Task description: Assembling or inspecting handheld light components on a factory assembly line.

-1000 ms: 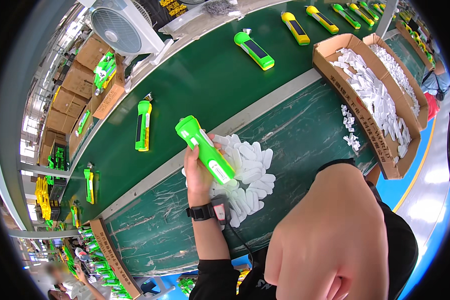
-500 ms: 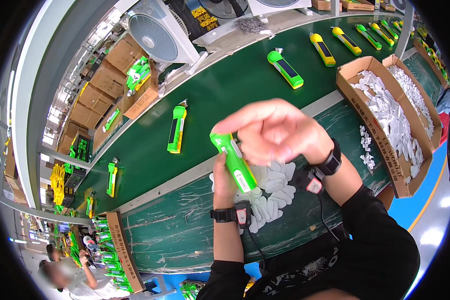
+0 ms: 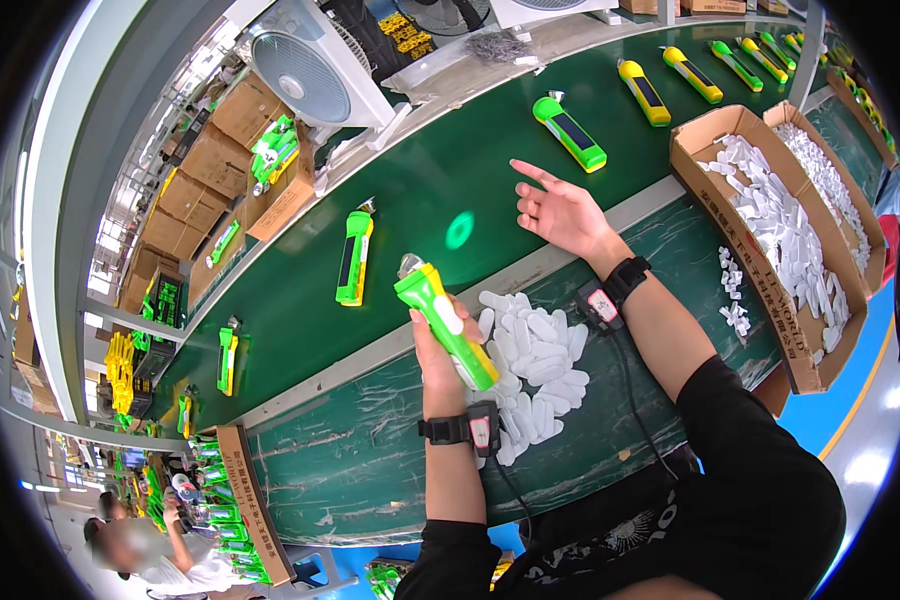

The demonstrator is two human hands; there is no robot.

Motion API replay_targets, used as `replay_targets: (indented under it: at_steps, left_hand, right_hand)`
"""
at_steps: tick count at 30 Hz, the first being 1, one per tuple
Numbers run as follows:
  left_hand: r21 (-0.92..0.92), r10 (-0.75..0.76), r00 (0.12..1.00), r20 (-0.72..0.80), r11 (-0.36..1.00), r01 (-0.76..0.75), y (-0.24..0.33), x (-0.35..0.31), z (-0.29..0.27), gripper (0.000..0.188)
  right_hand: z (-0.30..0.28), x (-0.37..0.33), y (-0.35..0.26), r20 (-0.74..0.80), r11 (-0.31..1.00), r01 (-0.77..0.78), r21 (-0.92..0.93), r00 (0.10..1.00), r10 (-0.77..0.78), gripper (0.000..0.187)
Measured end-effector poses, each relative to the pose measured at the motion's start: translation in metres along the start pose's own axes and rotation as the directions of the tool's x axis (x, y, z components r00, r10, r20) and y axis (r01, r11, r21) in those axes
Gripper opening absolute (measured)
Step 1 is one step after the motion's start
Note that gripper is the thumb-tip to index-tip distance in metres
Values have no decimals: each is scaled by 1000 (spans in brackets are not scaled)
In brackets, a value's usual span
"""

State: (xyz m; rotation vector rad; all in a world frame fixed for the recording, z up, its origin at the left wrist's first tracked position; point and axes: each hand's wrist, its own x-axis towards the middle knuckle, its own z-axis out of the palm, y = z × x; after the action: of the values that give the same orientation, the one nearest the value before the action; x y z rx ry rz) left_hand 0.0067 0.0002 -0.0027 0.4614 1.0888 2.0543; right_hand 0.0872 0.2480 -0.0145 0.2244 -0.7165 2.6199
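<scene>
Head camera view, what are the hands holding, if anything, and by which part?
The left hand holds a green-and-yellow flashlight around its body, below the wider lamp end; the right hand holds nothing.

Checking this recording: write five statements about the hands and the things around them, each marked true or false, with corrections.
1. The left hand holds a flashlight. True.
2. The right hand grips another flashlight. False: it is open and looks empty.
3. A green spot of light shows on the belt. True.
4. The larger box at right holds flashlights. False: it holds white pieces.
5. Each wrist wears a black strap. True.
</scene>
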Motion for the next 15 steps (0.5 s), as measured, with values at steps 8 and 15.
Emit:
replay_targets:
  at_steps: [8,15]
  left_hand:
    - [-125,31,998,59,992,-23,-1,8,-1,48]
    - [-34,72,997,18,997,-72,8,12,1,45]
  right_hand:
    - [-4,-1,-1,-41,994,5,109,999,-1,50]
    - [-9,-3,-1,-81,974,68,217,995,-51,47]
